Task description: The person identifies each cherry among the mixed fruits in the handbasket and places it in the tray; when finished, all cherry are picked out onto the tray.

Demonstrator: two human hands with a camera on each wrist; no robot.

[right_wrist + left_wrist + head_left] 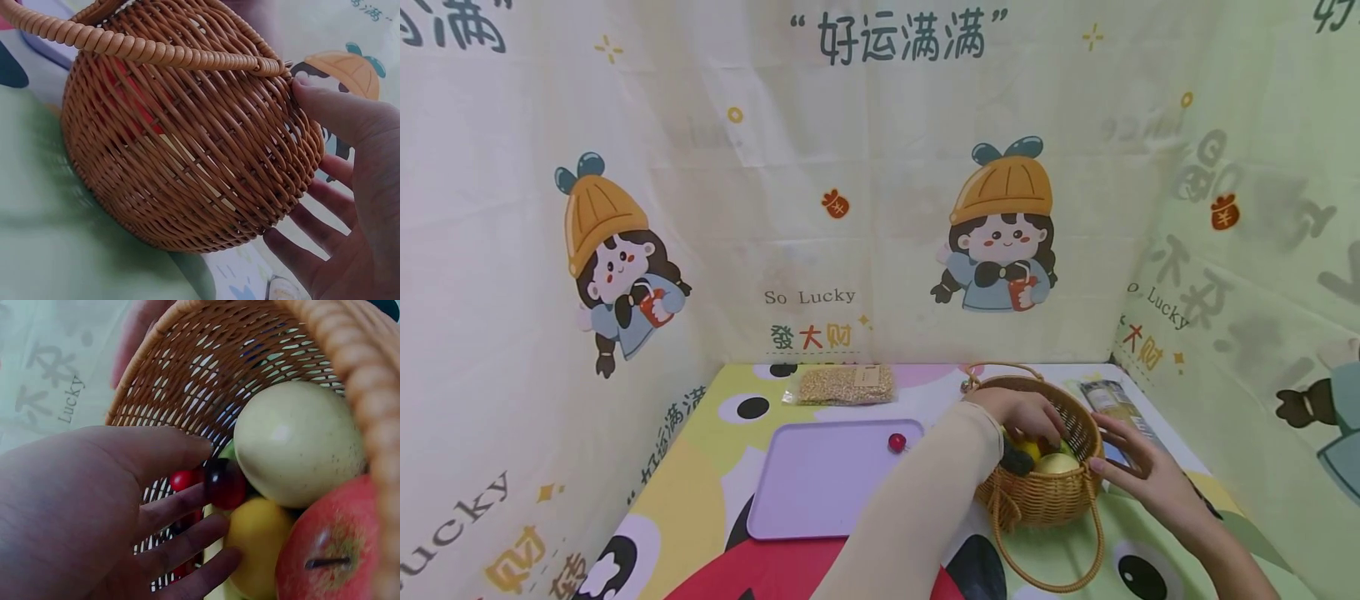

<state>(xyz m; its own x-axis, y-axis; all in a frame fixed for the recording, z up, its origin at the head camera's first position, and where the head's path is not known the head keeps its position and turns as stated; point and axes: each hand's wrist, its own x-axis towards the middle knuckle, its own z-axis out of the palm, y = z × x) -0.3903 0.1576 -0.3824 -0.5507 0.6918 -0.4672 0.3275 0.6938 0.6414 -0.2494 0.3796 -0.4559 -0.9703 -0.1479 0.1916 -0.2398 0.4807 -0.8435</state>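
Note:
A wicker basket (1045,500) holds fruit. My left hand (1018,410) reaches inside it. In the left wrist view, the thumb and index finger of my left hand (81,506) pinch a dark red cherry (225,483), partly covering the index fingertip. Beside them lie a yellow fruit (256,544), a pale round melon (300,444) and a red apple (331,550). A brighter red cherry (184,480) shows behind the fingers. My right hand (1138,462) steadies the basket's right side. In the right wrist view its straight fingers (325,197) touch the wicker, thumb at the rim.
A lilac tray (812,475) stands left of the basket, with one red cherry (897,442) on it. Behind the tray lies a clear bag of grain (846,385). Another packet (1120,408) lies behind my right hand. The basket's handle (1048,587) hangs down in front.

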